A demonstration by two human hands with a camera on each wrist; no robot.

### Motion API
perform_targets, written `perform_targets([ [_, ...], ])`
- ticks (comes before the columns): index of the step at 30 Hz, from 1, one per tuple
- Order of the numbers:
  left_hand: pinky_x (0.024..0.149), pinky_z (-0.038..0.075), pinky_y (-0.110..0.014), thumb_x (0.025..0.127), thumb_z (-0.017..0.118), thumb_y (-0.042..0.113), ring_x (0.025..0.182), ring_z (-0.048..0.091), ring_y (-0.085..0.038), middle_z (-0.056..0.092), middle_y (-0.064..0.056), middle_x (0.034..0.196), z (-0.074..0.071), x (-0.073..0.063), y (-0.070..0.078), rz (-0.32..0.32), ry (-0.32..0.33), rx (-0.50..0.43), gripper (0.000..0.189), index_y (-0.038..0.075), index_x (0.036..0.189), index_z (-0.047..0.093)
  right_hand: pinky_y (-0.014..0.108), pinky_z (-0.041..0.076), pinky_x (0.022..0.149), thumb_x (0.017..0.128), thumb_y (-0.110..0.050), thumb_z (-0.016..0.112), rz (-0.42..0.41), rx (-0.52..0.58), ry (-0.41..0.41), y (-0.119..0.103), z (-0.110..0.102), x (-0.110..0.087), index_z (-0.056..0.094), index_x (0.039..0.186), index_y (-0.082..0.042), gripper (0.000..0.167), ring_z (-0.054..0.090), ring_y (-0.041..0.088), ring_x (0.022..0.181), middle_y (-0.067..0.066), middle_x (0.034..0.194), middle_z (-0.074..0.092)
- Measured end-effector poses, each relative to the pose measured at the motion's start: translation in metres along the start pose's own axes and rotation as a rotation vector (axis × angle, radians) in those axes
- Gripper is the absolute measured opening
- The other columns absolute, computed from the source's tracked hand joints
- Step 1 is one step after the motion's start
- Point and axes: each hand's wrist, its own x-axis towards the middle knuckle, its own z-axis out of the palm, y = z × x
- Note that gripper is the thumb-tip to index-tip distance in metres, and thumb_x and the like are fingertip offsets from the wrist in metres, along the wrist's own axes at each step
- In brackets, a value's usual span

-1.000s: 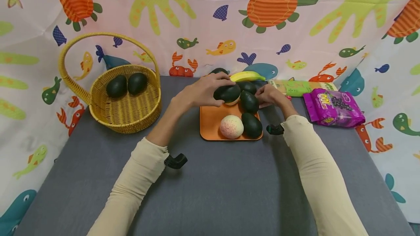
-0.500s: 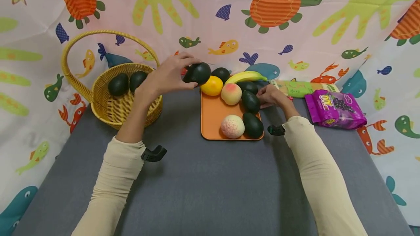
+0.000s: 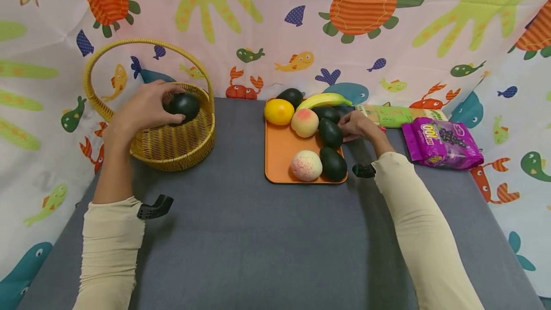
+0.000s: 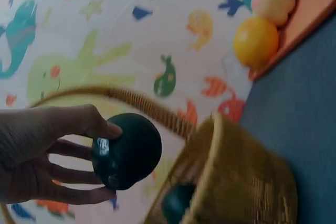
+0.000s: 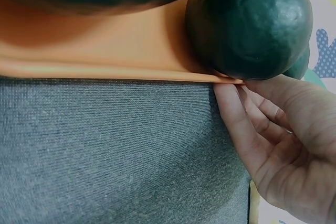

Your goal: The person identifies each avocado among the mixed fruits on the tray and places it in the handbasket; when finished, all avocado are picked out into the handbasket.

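Observation:
My left hand [image 3: 144,108] grips a dark green avocado [image 4: 128,150] between thumb and fingers, over the yellow wicker basket [image 3: 172,164]. Below it in the left wrist view, another avocado [image 4: 177,203] lies inside the basket. At the orange tray's [image 3: 281,157] right side, my right hand [image 3: 356,126] pinches the rim [image 5: 157,77], thumb above and fingers below, right beside an avocado [image 5: 249,24]. On the tray are several avocados, a speckled white-pink peach [image 3: 306,165], a second peach [image 3: 305,123], a yellow lemon-like fruit [image 3: 279,112] and a banana [image 3: 325,101].
A purple package with a grape picture [image 3: 443,142] lies right of the tray. Behind it is a flat green package [image 3: 398,116]. The basket's tall handle [image 3: 146,41] arches over its opening. A sea-animal cloth [image 3: 275,23] hangs behind the grey table [image 3: 258,243].
My left hand has carried the avocado from above the tray leftward to over the basket, uncovering the yellow fruit and the second peach. The right hand has stayed at the tray's edge.

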Motion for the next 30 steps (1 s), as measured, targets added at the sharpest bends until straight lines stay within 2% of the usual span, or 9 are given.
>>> perform_targets([
  [3,0.101,0.046,-0.066,0.09,0.079,0.025,0.118,0.053,-0.046,0.054,-0.034,0.137,0.001,-0.005,-0.02,-0.081,-0.021,0.031,0.066,-0.004,0.143,0.054,0.035,0.066,0.076,0.103,-0.017,0.063,-0.001,0.006,-0.006,0.003,-0.001,-0.001,0.068,0.123,0.009,0.033,0.068,0.012,0.076,0.002,0.09,0.067],
  [7,0.103,0.046,-0.067,0.088,0.08,0.019,0.117,0.053,-0.049,0.057,-0.039,0.133,0.006,-0.007,-0.041,-0.139,-0.026,0.08,0.063,-0.011,0.138,0.056,0.037,0.066,0.078,0.104,-0.017,0.063,-0.001,0.012,-0.009,0.006,-0.003,-0.002,0.067,0.124,0.009,0.033,0.068,0.012,0.075,0.001,0.09,0.066],
  [14,0.104,0.045,-0.068,0.087,0.079,0.016,0.12,0.054,-0.054,0.056,-0.042,0.133,0.02,-0.011,-0.062,-0.239,-0.098,0.163,0.062,-0.016,0.135,0.055,0.035,0.066,0.077,0.104,-0.018,0.062,0.002,0.003,-0.005,0.004,-0.001,-0.003,0.068,0.123,0.008,0.033,0.069,0.013,0.077,0.003,0.093,0.066],
  [20,0.107,0.042,-0.069,0.09,0.076,0.011,0.128,0.045,-0.058,0.046,-0.045,0.138,0.026,-0.014,-0.067,-0.303,-0.176,0.183,0.063,-0.02,0.138,0.049,0.033,0.066,0.075,0.104,-0.018,0.062,0.0,-0.006,-0.001,0.002,0.001,-0.001,0.068,0.121,0.007,0.031,0.068,0.013,0.078,0.004,0.094,0.065],
  [24,0.108,0.041,-0.069,0.092,0.074,0.009,0.132,0.041,-0.058,0.039,-0.044,0.142,0.025,-0.013,-0.065,-0.319,-0.192,0.182,0.066,-0.02,0.143,0.045,0.034,0.066,0.075,0.104,-0.017,0.062,0.004,0.0,-0.007,0.002,0.001,-0.001,0.068,0.121,0.008,0.031,0.068,0.014,0.078,0.005,0.093,0.066],
  [30,0.109,0.041,-0.07,0.094,0.073,0.012,0.136,0.038,-0.058,0.04,-0.043,0.145,0.022,-0.012,-0.061,-0.318,-0.203,0.19,0.067,-0.018,0.146,0.044,0.033,0.066,0.077,0.105,-0.018,0.061,-0.004,-0.015,-0.004,0.0,0.001,0.001,0.069,0.122,0.007,0.031,0.069,0.013,0.08,0.007,0.099,0.066],
])
